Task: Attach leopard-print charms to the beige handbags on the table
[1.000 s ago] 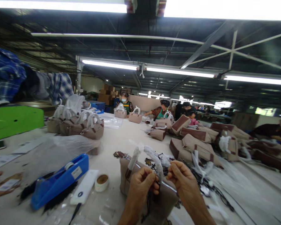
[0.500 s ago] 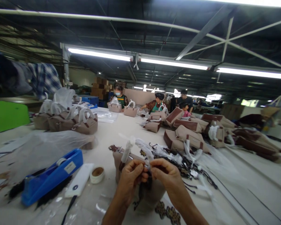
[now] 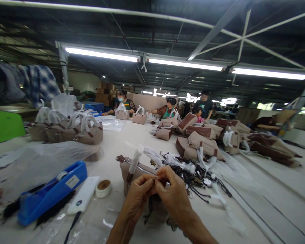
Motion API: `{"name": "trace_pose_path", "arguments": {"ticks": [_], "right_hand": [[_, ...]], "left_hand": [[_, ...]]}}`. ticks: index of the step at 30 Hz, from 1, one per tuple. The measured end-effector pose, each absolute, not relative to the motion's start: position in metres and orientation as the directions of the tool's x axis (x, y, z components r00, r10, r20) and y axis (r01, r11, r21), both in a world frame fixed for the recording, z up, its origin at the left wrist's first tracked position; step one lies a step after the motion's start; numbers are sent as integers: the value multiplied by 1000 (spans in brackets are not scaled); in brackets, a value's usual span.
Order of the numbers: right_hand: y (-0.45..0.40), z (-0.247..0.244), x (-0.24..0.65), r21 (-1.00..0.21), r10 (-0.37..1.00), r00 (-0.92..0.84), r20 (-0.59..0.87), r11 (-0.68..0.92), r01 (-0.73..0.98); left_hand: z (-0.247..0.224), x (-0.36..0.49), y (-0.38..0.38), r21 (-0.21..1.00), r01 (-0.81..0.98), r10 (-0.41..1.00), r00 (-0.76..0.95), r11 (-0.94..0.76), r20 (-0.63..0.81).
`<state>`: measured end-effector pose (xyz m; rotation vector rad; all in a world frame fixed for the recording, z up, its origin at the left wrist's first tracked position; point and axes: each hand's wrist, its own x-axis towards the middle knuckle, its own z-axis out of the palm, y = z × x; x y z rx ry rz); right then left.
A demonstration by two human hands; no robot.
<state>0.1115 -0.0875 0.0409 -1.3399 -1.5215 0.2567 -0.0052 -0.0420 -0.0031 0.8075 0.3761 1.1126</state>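
Note:
A beige handbag (image 3: 125, 174) with brown trim stands in front of me, its handle (image 3: 135, 160) wrapped in white. Above the bag's opening, my left hand (image 3: 139, 191) is closed in a pinch. My right hand (image 3: 173, 191) pinches right beside it, the fingertips of both meeting. Whatever small thing they hold is hidden by the fingers. A dark cord (image 3: 147, 211) hangs below the hands against the bag. Partly behind my right wrist lies a flower-shaped, dark patterned charm (image 3: 171, 223).
To the left are a blue tape dispenser (image 3: 53, 193), a white device (image 3: 83, 195) and a tape roll (image 3: 103, 188). Black corded charms (image 3: 195, 173) lie to the right, before piled handbags (image 3: 205, 144). Wrapped bags (image 3: 88, 134) stand back left. Co-workers sit across the table.
My right hand has moved left and turned inward, closing against my left fingertips. It now covers more of the bag and the flower charms. The view has shifted slightly.

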Motion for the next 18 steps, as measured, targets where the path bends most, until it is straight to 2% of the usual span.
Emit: {"name": "trace_pose_path", "arguments": {"ticks": [10, 14, 18], "right_hand": [[-87, 39, 113, -737, 840, 161, 518, 342, 583], [-87, 40, 111, -695, 822, 117, 557, 384, 608], [-86, 41, 109, -691, 821, 148, 551, 350, 633]], "left_hand": [[-2, -3, -40, 711, -675, 915, 387, 196, 115], [-2, -1, -40, 688, -694, 927, 366, 214, 81], [-2, 0, -42, 708, -675, 923, 374, 207, 87]]}}
